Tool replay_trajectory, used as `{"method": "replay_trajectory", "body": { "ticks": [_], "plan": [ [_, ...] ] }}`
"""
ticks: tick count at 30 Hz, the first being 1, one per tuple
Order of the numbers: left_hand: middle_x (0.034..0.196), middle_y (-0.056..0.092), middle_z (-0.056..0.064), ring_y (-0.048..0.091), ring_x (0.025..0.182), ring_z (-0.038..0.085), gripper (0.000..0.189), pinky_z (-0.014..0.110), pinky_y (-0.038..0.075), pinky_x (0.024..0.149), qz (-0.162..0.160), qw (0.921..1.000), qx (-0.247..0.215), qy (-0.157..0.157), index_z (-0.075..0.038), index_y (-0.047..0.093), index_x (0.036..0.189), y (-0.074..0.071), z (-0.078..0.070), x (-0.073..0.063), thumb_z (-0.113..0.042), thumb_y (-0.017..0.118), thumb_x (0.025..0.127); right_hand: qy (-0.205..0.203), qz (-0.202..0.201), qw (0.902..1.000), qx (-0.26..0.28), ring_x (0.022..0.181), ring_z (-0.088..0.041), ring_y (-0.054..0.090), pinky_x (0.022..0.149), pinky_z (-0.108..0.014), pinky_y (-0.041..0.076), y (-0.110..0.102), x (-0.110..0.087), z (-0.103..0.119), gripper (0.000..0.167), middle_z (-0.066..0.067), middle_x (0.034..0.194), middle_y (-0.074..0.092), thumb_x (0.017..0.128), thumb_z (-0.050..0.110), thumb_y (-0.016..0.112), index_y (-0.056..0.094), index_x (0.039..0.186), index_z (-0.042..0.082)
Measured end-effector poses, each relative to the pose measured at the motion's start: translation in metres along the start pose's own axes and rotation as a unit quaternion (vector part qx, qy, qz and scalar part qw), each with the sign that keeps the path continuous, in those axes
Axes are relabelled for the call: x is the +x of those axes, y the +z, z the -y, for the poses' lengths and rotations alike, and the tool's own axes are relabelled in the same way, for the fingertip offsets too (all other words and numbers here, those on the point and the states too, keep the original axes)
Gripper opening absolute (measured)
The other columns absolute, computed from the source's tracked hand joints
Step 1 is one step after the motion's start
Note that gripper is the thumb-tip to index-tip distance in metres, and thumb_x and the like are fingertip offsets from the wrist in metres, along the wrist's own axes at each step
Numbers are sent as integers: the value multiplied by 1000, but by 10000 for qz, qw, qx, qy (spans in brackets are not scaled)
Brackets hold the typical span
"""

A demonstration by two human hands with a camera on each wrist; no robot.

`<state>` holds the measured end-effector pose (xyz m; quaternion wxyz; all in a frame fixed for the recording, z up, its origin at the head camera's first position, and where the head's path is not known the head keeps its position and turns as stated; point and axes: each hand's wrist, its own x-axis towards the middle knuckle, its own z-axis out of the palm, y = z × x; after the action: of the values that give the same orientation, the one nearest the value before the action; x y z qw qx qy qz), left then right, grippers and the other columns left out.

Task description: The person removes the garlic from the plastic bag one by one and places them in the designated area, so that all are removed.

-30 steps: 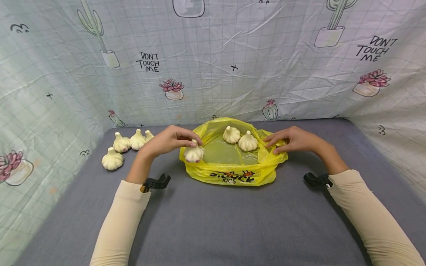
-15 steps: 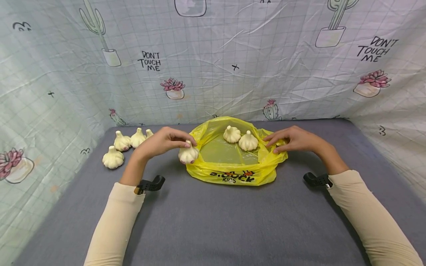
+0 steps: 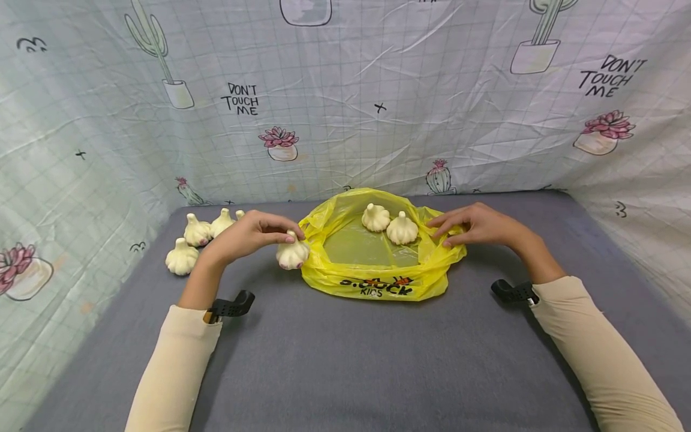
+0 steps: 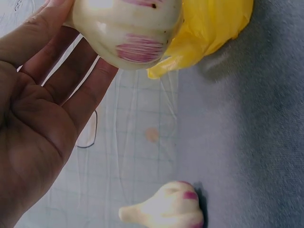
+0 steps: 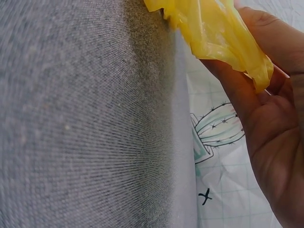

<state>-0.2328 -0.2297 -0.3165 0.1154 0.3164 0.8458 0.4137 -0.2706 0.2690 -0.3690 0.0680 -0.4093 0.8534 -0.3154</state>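
Note:
My left hand (image 3: 254, 234) pinches a garlic bulb (image 3: 293, 254) by its neck, just off the left side of a yellow plastic bag (image 3: 372, 281). Purple streaks mark this bulb (image 4: 128, 33) in the left wrist view. The bag lies with its mouth spread wide, dark lettering on its front. Inside it, toward the back, sit two garlic bulbs (image 3: 402, 228). At the bag's right edge, my right hand (image 3: 486, 227) grips the crumpled plastic (image 5: 223, 38) between thumb and fingers.
Several more garlic bulbs (image 3: 182, 257) stand on the grey cloth-covered table (image 3: 367, 366) at the far left, partly behind my left hand. A printed curtain (image 3: 335, 120) with cactus drawings hangs behind and along both sides of the table.
My left hand has drawn the garlic bulb leftward, from over the bag's left rim to just outside it. The right hand keeps its grip on the bag in the same place.

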Motion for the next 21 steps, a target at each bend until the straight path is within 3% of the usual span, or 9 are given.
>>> {"method": "replay_trajectory", "body": {
  "ticks": [7, 16, 21],
  "plan": [
    [111, 75, 4, 67, 105, 18, 18, 29, 55, 88, -73, 9999, -1, -136, -13, 77, 114, -2, 5, -6, -16, 67, 100, -69, -67, 9999, 32, 114, -10, 61, 60, -25, 48, 0, 0, 1, 18, -11, 134, 67, 92, 16, 77, 81, 109, 19],
    [114, 74, 1, 67, 108, 17, 18, 29, 54, 90, -115, 9997, 68, -194, -16, 77, 115, -7, 11, -14, -19, 67, 100, -99, -91, 9998, 139, 128, -36, 58, 71, -24, 52, 1, 1, 0, 17, -11, 134, 67, 94, 13, 75, 81, 108, 19],
    [113, 75, -1, 67, 106, 16, 19, 28, 54, 88, -183, 9995, 234, -134, -13, 77, 115, -11, 16, -22, -19, 67, 100, -75, -87, 9998, 191, 129, -40, 56, 75, -23, 54, 1, 2, 0, 16, -11, 133, 67, 94, 12, 73, 81, 108, 19]
  ]
}}
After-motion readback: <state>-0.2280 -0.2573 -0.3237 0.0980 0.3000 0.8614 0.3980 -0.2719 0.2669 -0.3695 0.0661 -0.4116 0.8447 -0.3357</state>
